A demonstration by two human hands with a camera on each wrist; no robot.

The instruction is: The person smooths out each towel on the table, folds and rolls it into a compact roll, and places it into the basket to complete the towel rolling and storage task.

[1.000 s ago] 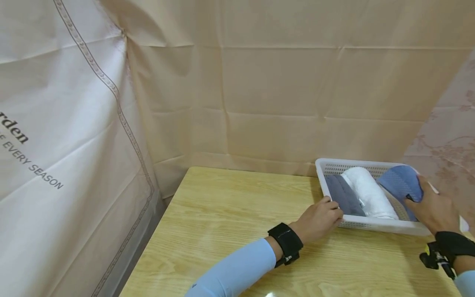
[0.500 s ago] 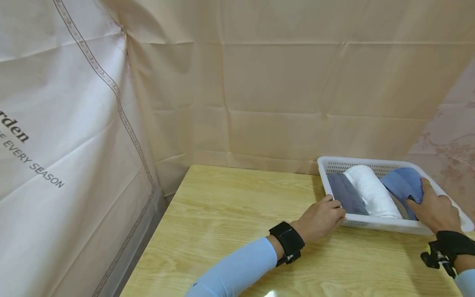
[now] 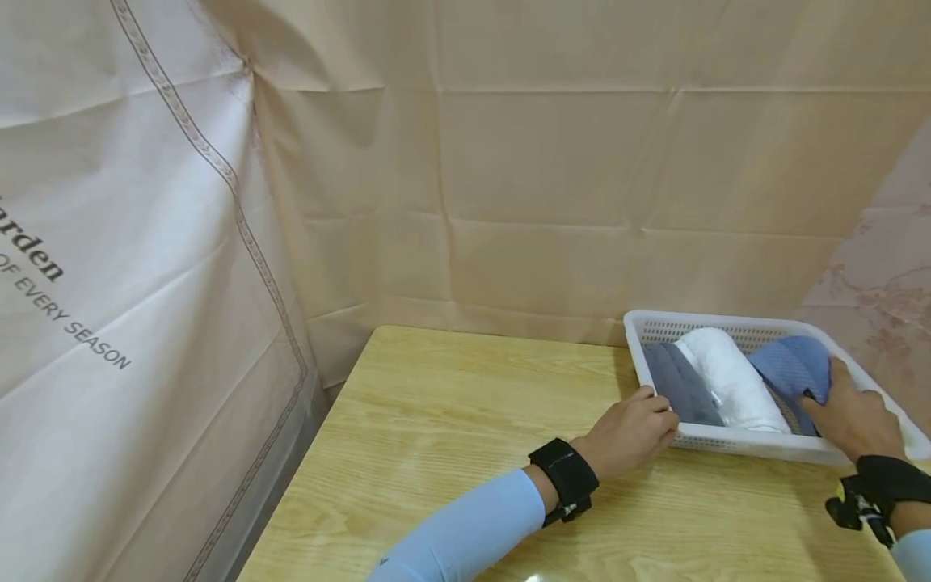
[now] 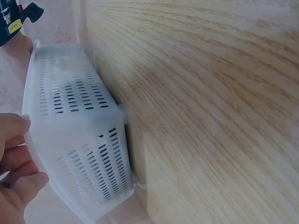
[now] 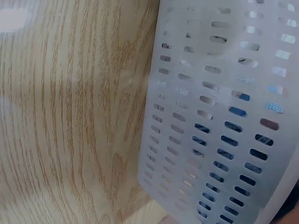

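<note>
At the right of the head view, a white perforated plastic basket (image 3: pixel 727 444) stands on the wooden table. Inside, from left to right, lie a folded dark grey towel (image 3: pixel 680 384), a rolled white towel (image 3: pixel 730 380) and a blue towel (image 3: pixel 793 364). My left hand (image 3: pixel 629 432) grips the basket's rim at the front left corner; the left wrist view has its fingers (image 4: pixel 18 161) on that rim. Reaching over the front right part, my right hand (image 3: pixel 858 412) holds the blue towel, its fingertips partly hidden behind it. The right wrist view mostly contains the basket's slotted side (image 5: pixel 219 116).
The wooden table (image 3: pixel 465 404) extends left of the basket. A beige cloth (image 3: pixel 524 178) hangs behind the table, and a printed pale cloth (image 3: pixel 145 283) hangs at the left. Pinkish patterned cloth (image 3: pixel 895 283) is at the right.
The blue towel and my right hand have come down slightly, so the towel sits lower within the basket's right end. My left hand has kept its grip on the rim.
</note>
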